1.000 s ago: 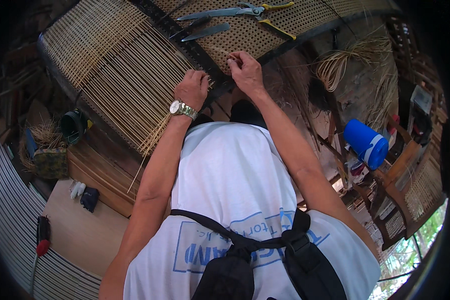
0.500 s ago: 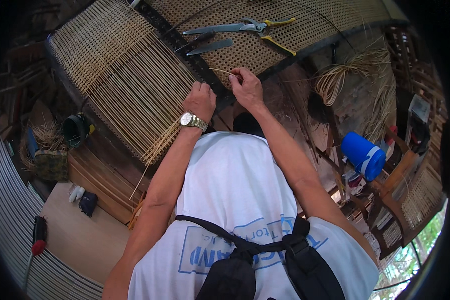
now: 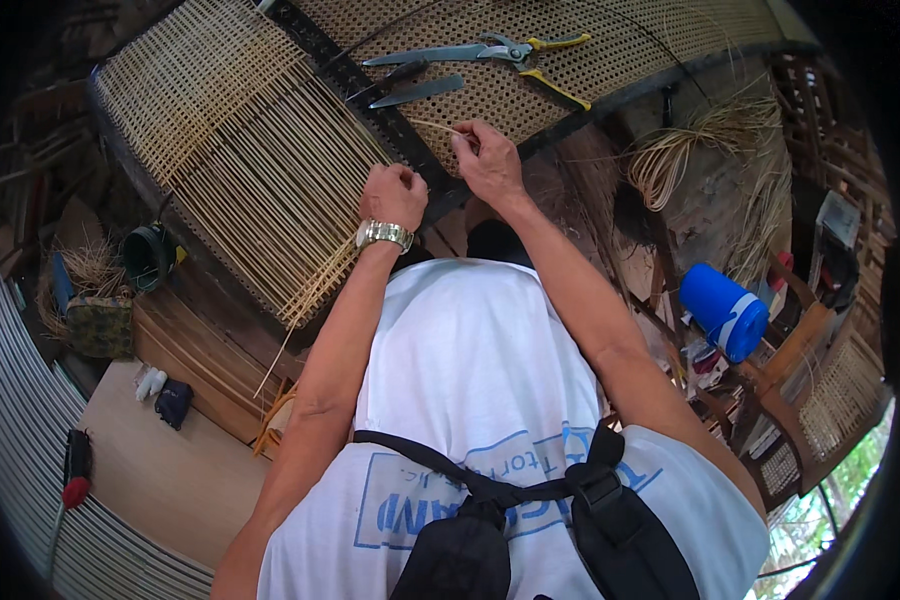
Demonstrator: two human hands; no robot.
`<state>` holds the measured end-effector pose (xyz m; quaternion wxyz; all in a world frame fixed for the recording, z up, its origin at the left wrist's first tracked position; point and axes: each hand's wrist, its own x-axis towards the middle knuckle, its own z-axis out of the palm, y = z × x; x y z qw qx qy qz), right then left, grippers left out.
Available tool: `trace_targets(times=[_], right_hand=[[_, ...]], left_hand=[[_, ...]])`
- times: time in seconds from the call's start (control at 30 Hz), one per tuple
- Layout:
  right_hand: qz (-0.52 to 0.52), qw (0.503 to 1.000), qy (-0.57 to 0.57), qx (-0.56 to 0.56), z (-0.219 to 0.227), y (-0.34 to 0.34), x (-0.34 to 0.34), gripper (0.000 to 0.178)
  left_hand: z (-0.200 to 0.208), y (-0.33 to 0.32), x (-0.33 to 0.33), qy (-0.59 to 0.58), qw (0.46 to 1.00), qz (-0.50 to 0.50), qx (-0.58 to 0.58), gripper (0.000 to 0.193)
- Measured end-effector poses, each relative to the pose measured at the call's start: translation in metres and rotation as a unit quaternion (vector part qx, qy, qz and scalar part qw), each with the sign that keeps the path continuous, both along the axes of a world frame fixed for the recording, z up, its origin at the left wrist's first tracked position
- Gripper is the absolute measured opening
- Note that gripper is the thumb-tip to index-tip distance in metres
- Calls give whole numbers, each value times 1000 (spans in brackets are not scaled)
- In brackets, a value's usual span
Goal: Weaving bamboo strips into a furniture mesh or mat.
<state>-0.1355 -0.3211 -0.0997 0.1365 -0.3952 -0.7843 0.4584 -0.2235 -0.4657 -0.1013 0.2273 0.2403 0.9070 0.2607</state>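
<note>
My left hand (image 3: 394, 196), with a metal-banded watch on the wrist, rests closed at the near right edge of a cane panel (image 3: 270, 180). Its fingers are curled in, and what they pinch, if anything, is hidden. Tight weave covers the panel's far part; nearer, long strands run side by side, with a few crossing at the bottom corner. In a pinch, my right hand (image 3: 488, 162) holds a thin cane strip (image 3: 432, 125) whose end points left above the dark frame bar. Beyond it lie yellow-handled pruning shears (image 3: 505, 50) and a knife (image 3: 420, 91).
A second woven cane panel (image 3: 660, 45) spreads under the tools. To the right hang coiled cane strands (image 3: 660, 178), with a blue jug (image 3: 724, 312) below. At left are a dark green pot (image 3: 148, 258), a camouflage bag (image 3: 100, 326), a board (image 3: 160, 470) and a red-and-black-handled tool (image 3: 76, 480).
My right hand has shifted slightly left and away from me, carrying the strip's end further left. My left wrist has turned a little, so the watch face shows less.
</note>
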Motion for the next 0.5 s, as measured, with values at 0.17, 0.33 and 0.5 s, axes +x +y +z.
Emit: trace_targets(times=[0.17,0.33,0.5], right_hand=[[51,995,25,79,12,19,-35,19],[148,972,4,181,24,38,-64,28],[306,879,17,365,10,63,-96,35]], left_hand=[[-8,4,4,-4,998,48,-34,16],[-17,-11,-9,-67,997,17,26,16],[-2,-4,-8,-90,995,44,5,16]])
